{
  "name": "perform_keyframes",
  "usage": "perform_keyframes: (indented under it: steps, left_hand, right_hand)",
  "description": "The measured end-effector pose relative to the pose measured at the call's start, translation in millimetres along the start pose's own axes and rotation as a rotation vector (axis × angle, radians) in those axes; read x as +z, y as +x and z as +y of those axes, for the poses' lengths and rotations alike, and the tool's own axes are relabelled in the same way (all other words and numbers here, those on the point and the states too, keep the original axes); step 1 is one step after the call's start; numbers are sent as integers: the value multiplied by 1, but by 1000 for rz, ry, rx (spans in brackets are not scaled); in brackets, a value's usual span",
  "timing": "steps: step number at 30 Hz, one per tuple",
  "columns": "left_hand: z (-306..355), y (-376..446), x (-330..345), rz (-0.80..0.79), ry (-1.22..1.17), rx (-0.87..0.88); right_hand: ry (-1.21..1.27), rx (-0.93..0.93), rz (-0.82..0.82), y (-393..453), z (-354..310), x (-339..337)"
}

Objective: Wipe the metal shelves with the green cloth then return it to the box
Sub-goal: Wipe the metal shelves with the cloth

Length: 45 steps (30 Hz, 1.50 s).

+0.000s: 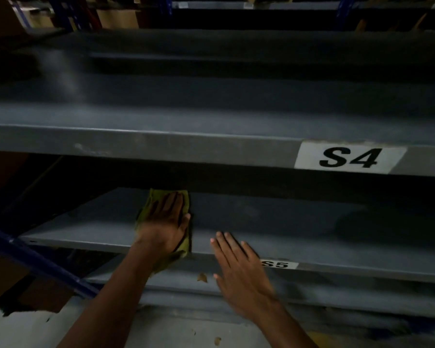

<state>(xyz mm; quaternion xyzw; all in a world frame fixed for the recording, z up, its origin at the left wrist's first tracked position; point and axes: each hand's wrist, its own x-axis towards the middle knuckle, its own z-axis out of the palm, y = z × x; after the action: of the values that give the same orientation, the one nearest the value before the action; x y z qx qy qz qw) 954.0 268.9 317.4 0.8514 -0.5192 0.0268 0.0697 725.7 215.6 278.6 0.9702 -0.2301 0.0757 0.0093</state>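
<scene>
A green cloth (183, 243) lies flat on the grey metal shelf marked S5 (299, 222), near its left end. My left hand (166, 219) presses down on the cloth with fingers spread, covering most of it. My right hand (239, 264) rests open on the front edge of the same shelf, just right of the cloth, holding nothing. Above it runs the grey shelf marked S4 (161, 116). No box for the cloth shows in this view.
A blue steel upright (35, 259) slants across the lower left. A lower grey shelf (337, 290) sits under S5, with small brown scraps (202, 277) on it. Cardboard boxes (116, 18) stand on a rack far behind. Pale floor (161, 332) lies at the bottom.
</scene>
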Motion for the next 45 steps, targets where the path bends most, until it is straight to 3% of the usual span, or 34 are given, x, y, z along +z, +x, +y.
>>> perform_keyframes:
  steps: [8,15,21,24,28,36,45]
  left_hand:
    - [41,-14,1,-50,31,19]
    - [27,-50,-10,-86,-26,60]
    - [4,-33,-15,-114,2,-75]
    - [8,-17,-10,-116,54,-92]
    - [28,-2,-2,-34,74,-12]
    - [76,-6,1,-42,-31,115]
    - [49,-28,0,-70,-36,182]
  right_hand:
    - [26,-32,-27,-3,2,-5]
    - [97,-40,3,-10,9,-24]
    - [64,114,-36,-41,51,-14]
    - [37,92,-36,-42,54,-13]
    - [42,146,-30,-40,45,-15]
    - [-13,156,-69,-37,46,-10]
    - [33,126,-71,-43,52,-20]
